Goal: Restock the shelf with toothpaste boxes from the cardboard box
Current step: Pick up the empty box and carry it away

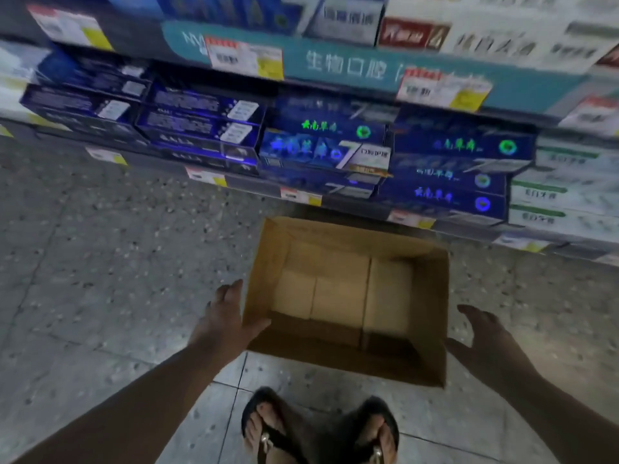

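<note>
An open cardboard box stands on the floor in front of the shelf, and only its bare brown bottom shows inside. My left hand lies against the box's left wall with straight fingers, thumb over the near left corner. My right hand hovers open just off the box's right wall, apart from it. Blue toothpaste boxes are stacked in rows on the low shelf behind the box. The picture is blurred by motion.
White and green toothpaste boxes fill the shelf at the right, white and red ones the tier above. Price tags hang on the shelf edges. My feet in sandals stand on the speckled floor just behind the box.
</note>
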The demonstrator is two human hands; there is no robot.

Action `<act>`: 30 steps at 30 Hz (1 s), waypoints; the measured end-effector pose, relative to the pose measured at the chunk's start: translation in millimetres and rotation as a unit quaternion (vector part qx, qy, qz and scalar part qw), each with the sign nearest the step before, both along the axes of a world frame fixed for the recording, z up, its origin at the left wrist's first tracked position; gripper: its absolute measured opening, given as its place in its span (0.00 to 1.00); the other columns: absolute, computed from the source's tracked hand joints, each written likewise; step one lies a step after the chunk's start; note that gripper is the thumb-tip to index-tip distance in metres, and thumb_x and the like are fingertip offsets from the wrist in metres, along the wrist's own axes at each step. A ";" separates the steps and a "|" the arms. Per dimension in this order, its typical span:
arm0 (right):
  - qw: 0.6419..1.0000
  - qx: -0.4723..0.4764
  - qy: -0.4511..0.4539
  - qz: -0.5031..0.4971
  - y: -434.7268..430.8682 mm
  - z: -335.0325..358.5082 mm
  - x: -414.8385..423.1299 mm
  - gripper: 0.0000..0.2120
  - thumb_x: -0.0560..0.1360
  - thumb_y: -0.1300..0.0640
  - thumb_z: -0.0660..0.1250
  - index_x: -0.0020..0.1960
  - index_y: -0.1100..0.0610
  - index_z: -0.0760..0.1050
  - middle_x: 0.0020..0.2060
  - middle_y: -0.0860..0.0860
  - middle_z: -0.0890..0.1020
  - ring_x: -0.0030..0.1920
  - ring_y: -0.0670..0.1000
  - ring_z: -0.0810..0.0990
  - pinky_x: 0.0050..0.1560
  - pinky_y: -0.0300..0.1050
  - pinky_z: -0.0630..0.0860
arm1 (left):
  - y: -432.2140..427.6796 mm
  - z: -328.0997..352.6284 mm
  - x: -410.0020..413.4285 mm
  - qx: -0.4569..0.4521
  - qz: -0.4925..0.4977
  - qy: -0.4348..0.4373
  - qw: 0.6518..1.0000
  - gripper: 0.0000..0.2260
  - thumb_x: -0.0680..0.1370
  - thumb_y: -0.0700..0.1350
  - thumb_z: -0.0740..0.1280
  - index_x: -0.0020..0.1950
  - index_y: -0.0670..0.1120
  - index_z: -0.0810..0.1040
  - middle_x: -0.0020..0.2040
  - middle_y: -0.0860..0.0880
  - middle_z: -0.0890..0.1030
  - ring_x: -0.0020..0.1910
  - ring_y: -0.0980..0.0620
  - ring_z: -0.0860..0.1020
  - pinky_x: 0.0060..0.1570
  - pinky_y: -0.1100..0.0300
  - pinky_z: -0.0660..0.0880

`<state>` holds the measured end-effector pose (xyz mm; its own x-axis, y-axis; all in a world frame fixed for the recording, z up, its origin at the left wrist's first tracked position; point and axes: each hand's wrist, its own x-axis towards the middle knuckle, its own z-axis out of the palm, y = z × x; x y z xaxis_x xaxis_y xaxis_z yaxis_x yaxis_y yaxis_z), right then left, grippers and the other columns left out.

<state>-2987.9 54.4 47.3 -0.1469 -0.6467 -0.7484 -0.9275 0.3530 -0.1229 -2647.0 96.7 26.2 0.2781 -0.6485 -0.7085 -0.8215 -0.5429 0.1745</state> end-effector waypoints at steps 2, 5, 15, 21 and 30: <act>1.000 0.000 -0.005 -0.014 0.4 -31.0 -1.0 0.33 0.71 0.51 0.69 0.72 0.55 0.59 0.69 0.59 0.67 0.64 0.61 0.71 0.60 0.54 0.72 | -0.6 -28.7 -1.3 -0.013 0.051 0.006 0.999 0.42 0.70 0.57 0.70 0.74 0.47 0.50 0.74 0.41 0.58 0.70 0.39 0.63 0.65 0.41 0.67; 0.998 -0.001 -0.026 -0.059 4.2 -75.9 -5.7 0.35 0.69 0.52 0.70 0.72 0.56 0.59 0.67 0.60 0.69 0.63 0.63 0.71 0.60 0.58 0.72 | 1.1 -67.1 -0.7 -0.009 0.095 0.007 0.995 0.45 0.69 0.57 0.71 0.75 0.48 0.46 0.75 0.41 0.54 0.72 0.37 0.59 0.67 0.39 0.63; 0.951 -0.036 -0.082 -0.295 11.0 -135.2 -7.3 0.34 0.66 0.56 0.74 0.68 0.54 0.62 0.59 0.60 0.76 0.55 0.62 0.76 0.56 0.61 0.75 | -4.2 -115.2 7.1 -0.003 0.258 0.136 0.957 0.36 0.69 0.54 0.72 0.72 0.48 0.59 0.68 0.41 0.70 0.65 0.37 0.70 0.63 0.40 0.69; 0.934 -0.074 -0.113 -0.331 15.8 -85.1 6.5 0.29 0.69 0.59 0.71 0.67 0.54 0.64 0.52 0.55 0.77 0.51 0.58 0.76 0.54 0.54 0.73 | 6.1 -74.9 7.5 -0.054 0.280 0.134 0.949 0.32 0.68 0.55 0.72 0.68 0.48 0.64 0.63 0.42 0.75 0.61 0.38 0.73 0.60 0.41 0.71; 0.966 -0.123 -0.081 -0.210 28.8 117.1 52.0 0.41 0.65 0.53 0.74 0.71 0.53 0.56 0.64 0.59 0.73 0.61 0.61 0.74 0.60 0.58 0.71 | 50.2 122.7 33.9 -0.139 0.324 0.055 0.934 0.28 0.70 0.54 0.71 0.66 0.47 0.65 0.60 0.40 0.76 0.56 0.38 0.75 0.54 0.46 0.72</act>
<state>-2935.9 83.3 164.4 -0.3297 -0.7165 -0.6147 -0.6698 0.6364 -0.3826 -2613.0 146.9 148.8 0.6124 -0.5319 -0.5848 -0.3044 -0.8414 0.4465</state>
